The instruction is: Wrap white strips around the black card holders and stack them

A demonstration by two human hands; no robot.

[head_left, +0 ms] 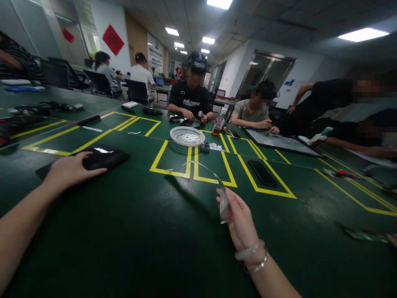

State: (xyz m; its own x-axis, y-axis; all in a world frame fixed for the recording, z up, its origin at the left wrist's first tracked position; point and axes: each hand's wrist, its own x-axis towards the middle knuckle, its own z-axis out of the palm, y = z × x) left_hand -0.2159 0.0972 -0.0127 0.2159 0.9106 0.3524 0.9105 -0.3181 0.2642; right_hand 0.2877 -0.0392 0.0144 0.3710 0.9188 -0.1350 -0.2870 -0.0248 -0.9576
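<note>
My left hand (pixel 68 169) rests on a flat, shiny black object (pixel 116 156) at the left of the green table. Its thumb and forefinger are spread apart, and the other fingers are partly hidden. Between thumb and fingers, my right hand (pixel 237 211) pinches a thin, pale, see-through strip (pixel 223 205) above the near middle of the table. From there, the strip's narrow end curves up and away to the left. A bracelet and a bangle circle my right wrist.
Yellow tape outlines (pixel 172 170) mark the tabletop. Beyond my hands stand a white plastic basket (pixel 187 136) and a bottle of brown liquid (pixel 218 125). A black phone-like slab (pixel 262 172) lies to the right. Several people sit around, one (pixel 190 95) opposite handling small parts.
</note>
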